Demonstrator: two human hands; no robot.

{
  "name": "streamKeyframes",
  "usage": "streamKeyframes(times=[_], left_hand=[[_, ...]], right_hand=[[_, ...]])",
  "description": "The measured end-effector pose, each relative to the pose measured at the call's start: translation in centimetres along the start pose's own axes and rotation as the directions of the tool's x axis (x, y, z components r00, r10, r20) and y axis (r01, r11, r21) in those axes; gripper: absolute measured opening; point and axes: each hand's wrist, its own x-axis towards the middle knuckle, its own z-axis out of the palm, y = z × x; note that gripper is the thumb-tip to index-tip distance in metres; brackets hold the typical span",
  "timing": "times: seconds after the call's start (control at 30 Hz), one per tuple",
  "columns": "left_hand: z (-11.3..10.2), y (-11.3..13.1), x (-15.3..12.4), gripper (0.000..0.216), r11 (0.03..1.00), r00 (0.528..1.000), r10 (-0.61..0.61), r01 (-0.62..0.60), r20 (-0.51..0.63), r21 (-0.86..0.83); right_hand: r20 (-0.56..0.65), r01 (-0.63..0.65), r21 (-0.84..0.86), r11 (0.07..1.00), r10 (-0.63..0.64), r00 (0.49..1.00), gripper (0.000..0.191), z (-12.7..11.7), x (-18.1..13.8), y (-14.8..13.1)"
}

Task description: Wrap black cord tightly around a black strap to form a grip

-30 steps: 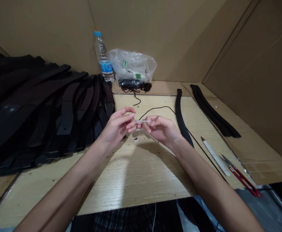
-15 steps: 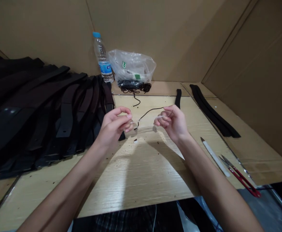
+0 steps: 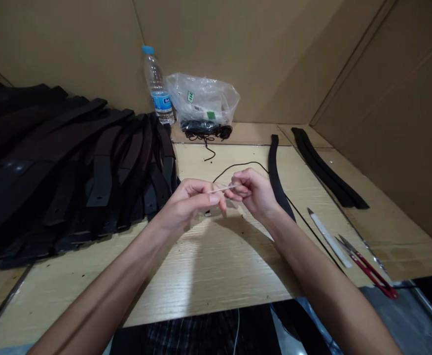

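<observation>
Head camera shows us both hands close together above the wooden table (image 3: 208, 266). Our left hand (image 3: 190, 203) and right hand (image 3: 256, 193) each pinch one end of a thin pale strip (image 3: 224, 188), perhaps clear plastic, with closed fingertips. We hold it in the air, near a black cord (image 3: 238, 164) and a black strap (image 3: 277, 182).

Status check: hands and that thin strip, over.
Left hand and right hand both pinching thin pale strip above the table. Black cord lies just behind, black strap beside right hand.
</observation>
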Motion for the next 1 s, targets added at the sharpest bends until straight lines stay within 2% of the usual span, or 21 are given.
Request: streamKeyframes(times=[0.13,0.23,0.37,0.43,0.5,0.57,0.67,0.77,0.9,1.0], left_hand=[[0.3,0.5,-0.2,0.033,0.999,0.999,-0.035,0.034,-0.021,-0.027],[0.4,0.8,-0.3,0.039,1.0,0.989,-0.014,0.018,-0.144,0.025],[0.1,1.0,-0.1,0.042,0.999,0.944,0.034,-0.018,-0.327,0.051],[-0.1,1.0,0.0,0.042,0.999,0.927,0.027,-0.009,-0.374,0.048],[-0.1,0.9,0.1,0.039,1.0,0.923,-0.002,0.011,-0.385,0.021],[0.1,0.8,0.1,0.037,0.999,0.927,-0.036,0.027,-0.373,-0.031],[0.5,0.8,0.1,0.036,0.992,0.948,-0.056,0.018,-0.315,-0.124],[0.8,0.9,0.0,0.032,0.979,0.961,-0.051,-0.006,-0.273,-0.204],[0.7,1.1,0.0,0.014,0.951,0.946,-0.026,-0.077,-0.323,-0.3],[0.7,1.3,0.1,0.013,0.941,0.929,0.005,-0.13,-0.371,-0.312]], right_hand=[[-0.064,-0.041,-0.003,0.999,0.041,0.997,0.043,-0.1,0.2,-0.1],[-0.169,-0.043,0.006,0.999,0.044,0.985,0.046,-0.9,0.4,-0.4],[-0.325,-0.024,-0.002,1.0,0.022,0.945,0.047,-2.4,1.0,-0.9],[-0.393,-0.009,-0.002,1.0,0.007,0.919,0.045,-2.8,1.2,-1.0],[-0.405,-0.021,0.01,1.0,0.023,0.914,0.045,-2.8,1.2,-0.9],[-0.351,-0.04,0.023,0.999,0.046,0.935,0.045,-2.4,1.1,-0.6],[-0.205,-0.06,0.037,0.998,0.066,0.977,0.044,-1.4,0.9,0.1],[-0.077,-0.071,0.019,0.997,0.072,0.994,0.041,-0.6,0.7,0.7],[0.096,0.019,-0.091,0.996,-0.011,0.995,0.035,-0.2,0.6,1.3],[0.145,0.125,-0.263,0.957,-0.089,0.985,0.02,-0.1,0.4,1.3]])
